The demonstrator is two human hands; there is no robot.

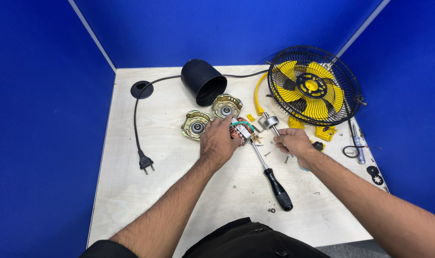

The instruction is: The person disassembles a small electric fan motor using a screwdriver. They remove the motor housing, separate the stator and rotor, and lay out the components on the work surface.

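While I look down at the pale wooden table (131, 191), the motor stator (242, 130), with its copper windings and a teal wire, sits near the middle of the board, right under my left hand (219, 142). That hand is curled around the stator from the left, fingers wrapped over its top so that much of it is hidden. Just to the right, my right hand (294, 142) is closed in a pinch on the thin metal shaft of the rotor (269, 121), whose grey cylinder stands just beyond my fingertips, close beside the stator. A black-handled screwdriver (275, 184) lies on the table between my forearms, its shank running up toward the stator. Two brass-coloured motor end caps (196, 124) lie just left and far of my left hand, with a black cylindrical housing (204, 81) behind them. The yellow fan in its black wire cage (314, 86) rests at the far right, and a black power plug (146, 162) lies well to the left.
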